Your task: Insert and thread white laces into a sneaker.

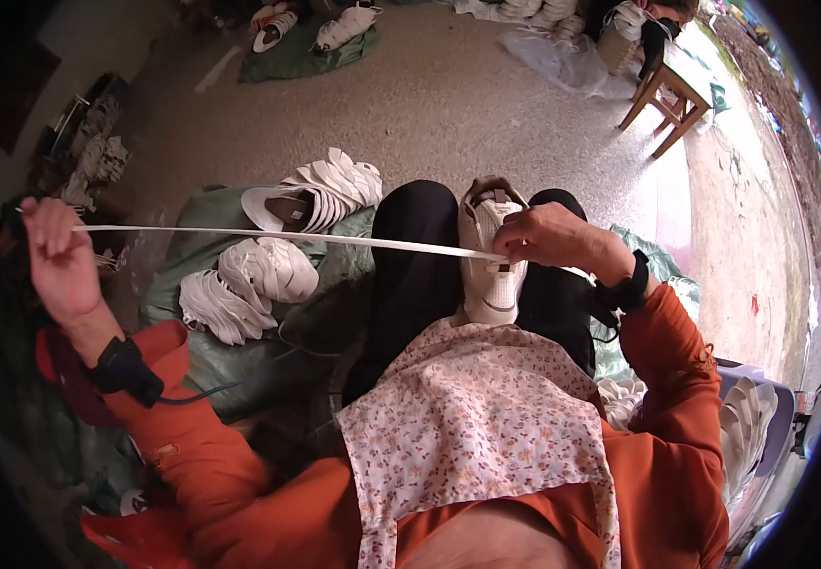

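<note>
The left hand (58, 251) holds the white lace (287, 235) near its far end, and the right hand (548, 237) pinches it narrowly over the pale shoe (483, 248), which sits between the knees. In my opinion, one should pull evenly here, with the lace flat and without twist. The lace resembles thin ribbon; the long shoe looks textured, the flowered apron (477, 417) soft and wrinkled.

R floor (750, 256) v. bright, L dim, edges bent.
</note>
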